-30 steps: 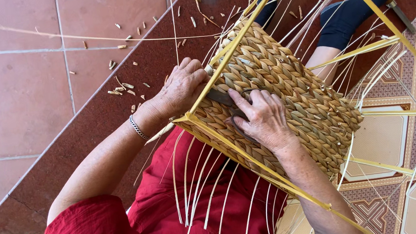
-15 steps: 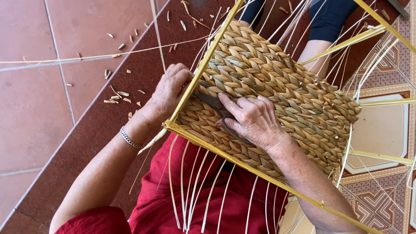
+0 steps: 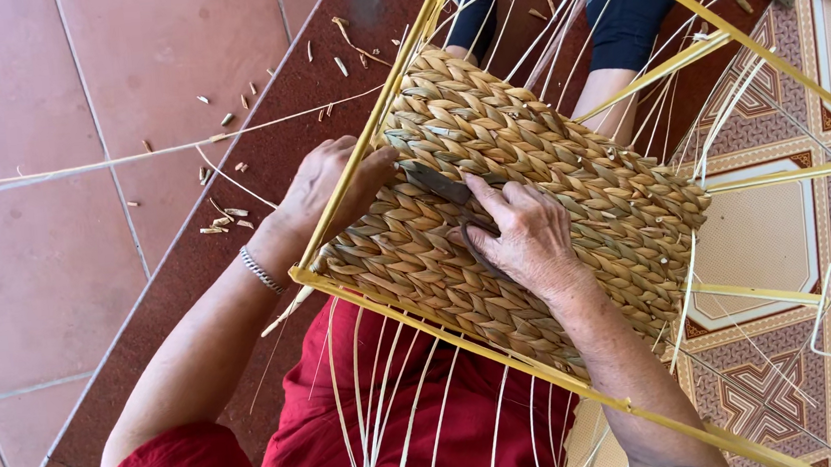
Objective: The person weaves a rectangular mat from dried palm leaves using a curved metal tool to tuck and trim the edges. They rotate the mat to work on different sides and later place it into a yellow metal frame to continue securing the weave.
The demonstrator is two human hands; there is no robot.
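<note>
On the person's lap, over the red garment (image 3: pixel 393 436), the woven basket (image 3: pixel 533 203) rests in its yellow frame (image 3: pixel 369 157). The right hand (image 3: pixel 526 239) presses dark scissors (image 3: pixel 436 187) flat against the weave, seemingly trimming; the left hand (image 3: pixel 331 186) clasps the basket's left edge. Next calls for careful snipping.

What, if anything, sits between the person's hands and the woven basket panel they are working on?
Nothing visible. The right hand lies flat on the woven basket panel, gripping a dark metal tool against it. The left hand grips the panel's edge at the yellow frame strip, in direct contact.
</note>
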